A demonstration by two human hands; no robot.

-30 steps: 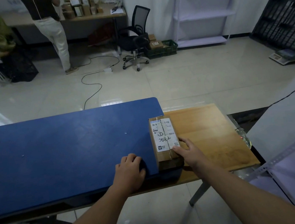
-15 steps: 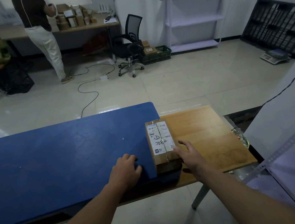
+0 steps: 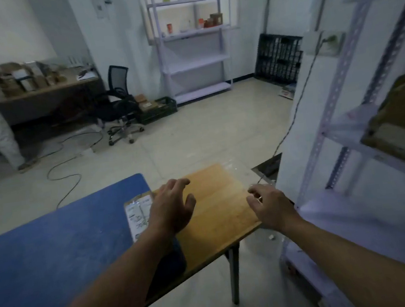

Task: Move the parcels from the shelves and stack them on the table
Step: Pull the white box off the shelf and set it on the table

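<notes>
At the right edge, a metal shelf rack (image 3: pixel 339 123) holds the shelf parcel (image 3: pixel 401 118), brown and too blurred to tell its long axis. The table (image 3: pixel 216 210) has a blue cover (image 3: pixel 56 260) on its left. A labelled parcel (image 3: pixel 138 217) lies at the cover's right edge, long axis pointing away from the person. Left hand (image 3: pixel 171 208) is over it, fingers spread, empty, contact unclear. Right hand (image 3: pixel 270 205) is loose, empty and nearer the rack. The shelf parcel lies up and right of it.

Matt blue cloth-like cover (image 3: pixel 43 254) at lower left, smooth light wooden table (image 3: pixel 218 210) at centre, brown cardboard parcel (image 3: pixel 139 212) with white paper label, perforated pale metal shelving (image 3: pixel 338 101) at right, glossy tiled floor (image 3: pixel 195 141)
</notes>
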